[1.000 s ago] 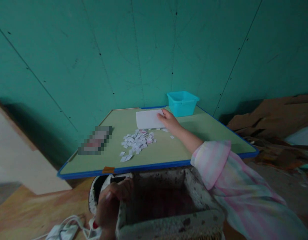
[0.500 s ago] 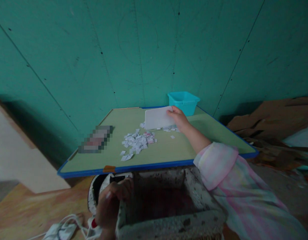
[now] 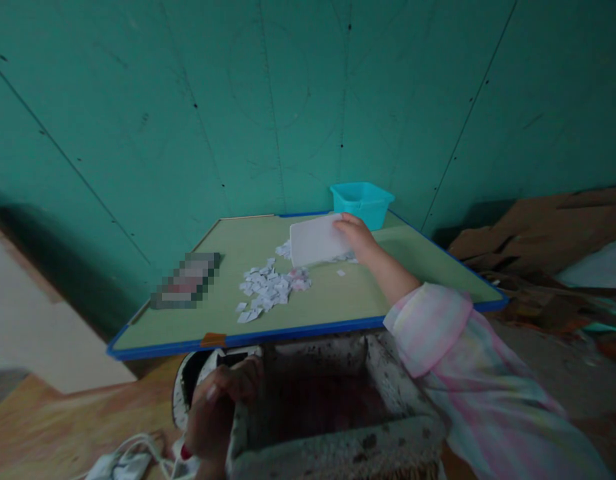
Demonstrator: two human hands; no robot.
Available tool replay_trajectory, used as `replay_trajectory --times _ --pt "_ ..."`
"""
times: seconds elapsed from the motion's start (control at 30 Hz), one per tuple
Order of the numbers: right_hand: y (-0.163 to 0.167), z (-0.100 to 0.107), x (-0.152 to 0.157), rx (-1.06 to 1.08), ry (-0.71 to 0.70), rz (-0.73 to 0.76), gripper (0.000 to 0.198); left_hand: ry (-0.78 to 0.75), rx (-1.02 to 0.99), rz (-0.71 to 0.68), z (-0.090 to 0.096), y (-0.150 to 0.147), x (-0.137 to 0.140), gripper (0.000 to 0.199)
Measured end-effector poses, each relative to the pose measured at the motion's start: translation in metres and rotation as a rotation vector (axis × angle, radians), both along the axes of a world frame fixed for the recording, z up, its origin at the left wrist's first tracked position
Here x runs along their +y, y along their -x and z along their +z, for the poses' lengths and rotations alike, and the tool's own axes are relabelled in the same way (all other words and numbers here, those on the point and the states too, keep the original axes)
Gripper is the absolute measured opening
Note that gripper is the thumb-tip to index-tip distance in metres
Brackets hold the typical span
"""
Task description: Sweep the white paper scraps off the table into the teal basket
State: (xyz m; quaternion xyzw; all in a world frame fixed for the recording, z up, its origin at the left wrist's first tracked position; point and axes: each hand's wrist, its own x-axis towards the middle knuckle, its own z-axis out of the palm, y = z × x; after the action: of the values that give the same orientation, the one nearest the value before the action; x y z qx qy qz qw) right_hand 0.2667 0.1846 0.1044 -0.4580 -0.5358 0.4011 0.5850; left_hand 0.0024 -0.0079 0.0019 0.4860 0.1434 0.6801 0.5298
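Note:
My right hand (image 3: pixel 355 235) pinches a flat white card (image 3: pixel 315 240) with rounded corners by its right end. The card is tilted over the table, and partly hides the small white paper pieces (image 3: pixel 268 285) scattered there. Some pieces near the card's lower left look pinkish. Below the table's front edge stands a cloth-lined basket (image 3: pixel 333 437) with a speckled pale lining and a dark inside. My left hand (image 3: pixel 233 383) has its fingers curled over the basket's left rim.
A turquoise plastic tub (image 3: pixel 362 203) stands at the back of the green, blue-edged table (image 3: pixel 353 303). A blurred-out flat item (image 3: pixel 188 280) lies at its left side. A white cable with a power strip (image 3: pixel 121 463) is on the floor; cardboard (image 3: pixel 543 230) is piled at right.
The card's lower edge has come down a little toward the paper pieces. The whole view has shifted slightly. My left hand stays on the basket rim.

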Motion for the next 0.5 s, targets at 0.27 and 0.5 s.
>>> replay_trajectory --times 0.27,0.5 --pt "0.0 -0.002 0.001 -0.055 0.01 -0.014 0.017 -0.021 -0.01 -0.001 0.012 -0.004 -0.001 0.029" --pt "0.001 -0.001 -0.002 -0.066 0.026 -0.001 0.016 -0.023 -0.036 0.019 0.011 -0.003 -0.001 0.028"
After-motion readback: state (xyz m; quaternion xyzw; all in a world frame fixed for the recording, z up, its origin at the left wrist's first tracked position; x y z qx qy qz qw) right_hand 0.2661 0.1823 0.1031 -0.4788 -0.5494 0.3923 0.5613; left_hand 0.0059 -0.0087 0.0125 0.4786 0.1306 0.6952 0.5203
